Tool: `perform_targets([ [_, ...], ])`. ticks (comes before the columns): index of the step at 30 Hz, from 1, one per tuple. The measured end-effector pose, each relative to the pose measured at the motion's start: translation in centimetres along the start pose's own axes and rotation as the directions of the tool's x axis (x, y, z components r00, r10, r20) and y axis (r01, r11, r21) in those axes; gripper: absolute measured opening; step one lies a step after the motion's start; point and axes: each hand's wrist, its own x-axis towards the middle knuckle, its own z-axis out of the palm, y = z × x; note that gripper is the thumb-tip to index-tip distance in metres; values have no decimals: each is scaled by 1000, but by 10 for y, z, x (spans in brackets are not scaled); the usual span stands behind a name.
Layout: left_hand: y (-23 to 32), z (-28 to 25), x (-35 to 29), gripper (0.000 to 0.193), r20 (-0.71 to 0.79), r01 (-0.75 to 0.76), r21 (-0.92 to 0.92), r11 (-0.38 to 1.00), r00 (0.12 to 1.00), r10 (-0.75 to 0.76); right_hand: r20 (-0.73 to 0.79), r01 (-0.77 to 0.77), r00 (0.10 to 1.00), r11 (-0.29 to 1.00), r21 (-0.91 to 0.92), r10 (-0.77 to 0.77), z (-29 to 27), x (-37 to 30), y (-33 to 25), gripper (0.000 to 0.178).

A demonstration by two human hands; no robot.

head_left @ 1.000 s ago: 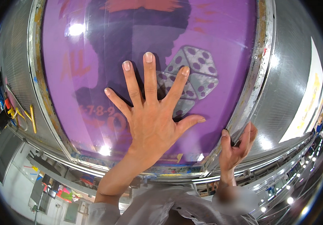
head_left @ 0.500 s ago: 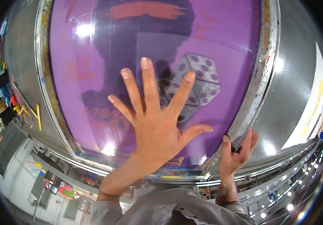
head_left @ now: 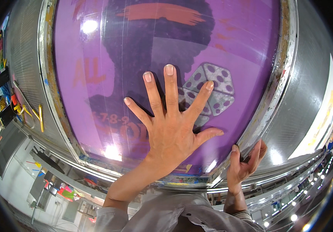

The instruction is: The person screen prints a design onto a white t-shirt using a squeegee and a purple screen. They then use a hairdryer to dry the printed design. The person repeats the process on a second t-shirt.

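A large screen-printing screen (head_left: 244,50) with translucent purple mesh lies in front of me, held in a worn, paint-marked frame (head_left: 64,116). Through the mesh show a dark silhouette (head_left: 151,50), grey dice (head_left: 218,77) and reddish lettering. My left hand (head_left: 170,133) rests palm down on the mesh, fingers spread, partly covering the dice and the lettering. At the near right corner my right hand (head_left: 246,164) grips the frame's side rail, thumb on the inner side and fingers on the outer side.
Grey metal table surface (head_left: 309,85) extends on both sides of the frame. A white sheet with yellow marks (head_left: 321,112) lies at the right. Yellow-handled scissors (head_left: 40,116) and assorted tools lie at the left. Metal rails (head_left: 93,170) run along the near edge.
My left hand has shifted slightly right across the mesh, still spread. The print beneath looks sharper, and the screen appears a little larger. My right hand stays at the frame's corner.
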Motion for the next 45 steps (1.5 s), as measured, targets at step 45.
perform_targets([
  [45, -37, 2, -192, 69, -320, -290, -418, 861, 934, 159, -375, 222, 919, 946, 236, -122, -19, -130, -43, 53],
])
